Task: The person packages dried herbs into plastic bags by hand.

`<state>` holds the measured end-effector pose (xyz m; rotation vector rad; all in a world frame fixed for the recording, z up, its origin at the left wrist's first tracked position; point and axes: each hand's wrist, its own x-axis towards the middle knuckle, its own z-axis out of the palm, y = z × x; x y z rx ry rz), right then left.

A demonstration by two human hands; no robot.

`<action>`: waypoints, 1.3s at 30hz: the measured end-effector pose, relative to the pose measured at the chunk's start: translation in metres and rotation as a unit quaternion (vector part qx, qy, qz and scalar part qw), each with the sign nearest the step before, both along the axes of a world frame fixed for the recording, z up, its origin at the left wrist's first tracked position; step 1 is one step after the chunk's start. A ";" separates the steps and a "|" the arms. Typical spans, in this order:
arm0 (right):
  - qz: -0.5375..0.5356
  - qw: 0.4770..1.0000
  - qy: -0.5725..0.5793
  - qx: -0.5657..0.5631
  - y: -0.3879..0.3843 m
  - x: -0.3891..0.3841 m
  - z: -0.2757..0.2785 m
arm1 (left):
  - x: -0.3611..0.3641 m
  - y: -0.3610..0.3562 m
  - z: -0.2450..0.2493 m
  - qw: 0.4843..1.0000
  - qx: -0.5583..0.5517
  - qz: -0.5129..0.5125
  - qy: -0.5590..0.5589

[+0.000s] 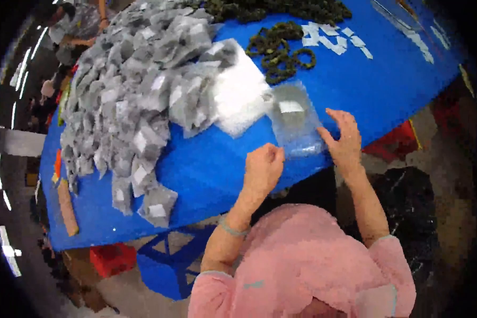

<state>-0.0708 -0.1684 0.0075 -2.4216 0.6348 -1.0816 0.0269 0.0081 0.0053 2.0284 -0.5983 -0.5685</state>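
Observation:
A clear plastic bag [302, 135] with a white label [291, 107] lies near the front edge of the blue table. My left hand [264, 167] is closed at the bag's lower left edge; what its fingers pinch is too small to name. At the bag's right side, my right hand [344, 140] has its fingers apart and curved, with the thumb close to the edge. Just left of the bag are white sheets [241, 93]. Dark green rings [281, 50] lie beyond it.
A large heap of grey labelled packets [127, 90] covers the table's left part. White labels [336, 38] lie at the back, beside more dark rings [281, 8]. Below the table [196, 164] are a blue crate [167, 267] and a red bin [113, 259]. Another person's arm [102, 24] shows upper left.

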 end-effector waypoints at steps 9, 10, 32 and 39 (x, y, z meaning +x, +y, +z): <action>0.190 0.978 0.006 0.081 0.047 -0.003 -0.010 | 0.005 0.008 0.001 0.930 -0.144 0.052 0.334; 0.188 0.979 0.009 0.079 0.048 -0.002 -0.011 | 0.007 0.011 0.002 0.923 -0.152 0.055 0.349; 0.072 0.913 -0.096 0.389 -0.027 -0.106 0.039 | 0.003 -0.002 0.007 0.910 -0.170 0.074 0.371; -0.361 0.902 0.236 -0.015 -0.112 -0.320 0.068 | 0.040 0.021 0.000 0.999 -0.025 -0.016 -0.039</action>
